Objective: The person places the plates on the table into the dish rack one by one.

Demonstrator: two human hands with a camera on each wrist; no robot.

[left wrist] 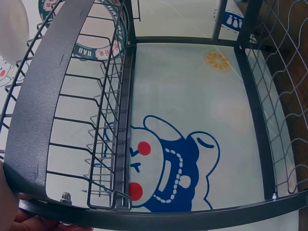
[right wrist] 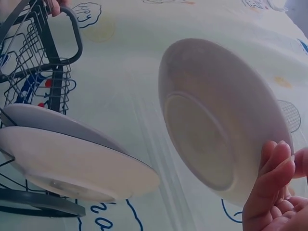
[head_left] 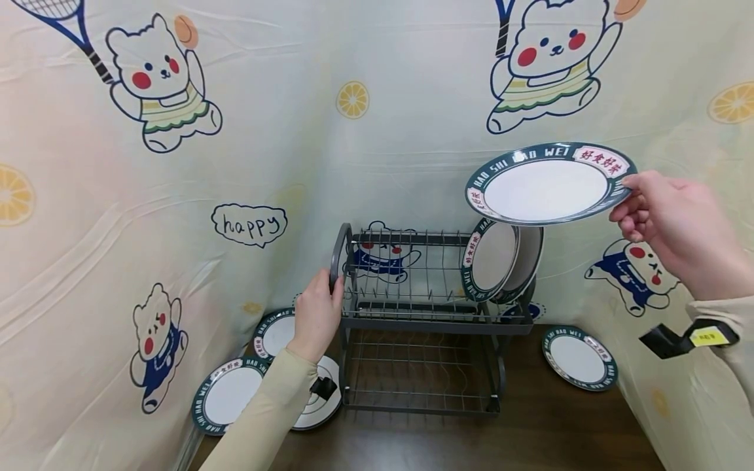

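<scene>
My right hand (head_left: pixel 677 222) pinches the rim of a white plate (head_left: pixel 544 190) with a dark green lettered border, held up above the right end of the dish rack (head_left: pixel 412 320). In the right wrist view the pale underside of this plate (right wrist: pixel 207 120) faces the camera, thumb and fingers at its edge. Two plates (head_left: pixel 491 261) stand on edge in the rack's upper tier at the right, just below the held one. My left hand (head_left: pixel 318 314) grips the grey side handle (left wrist: pixel 45 101) at the rack's left end.
On the brown table (head_left: pixel 548 432), several more plates (head_left: pixel 232 396) lie to the left of the rack, partly behind my left forearm. A single plate (head_left: pixel 580 358) rests at the right. A cloth (head_left: pixel 353 170) printed with cartoon bears hangs behind and at both sides.
</scene>
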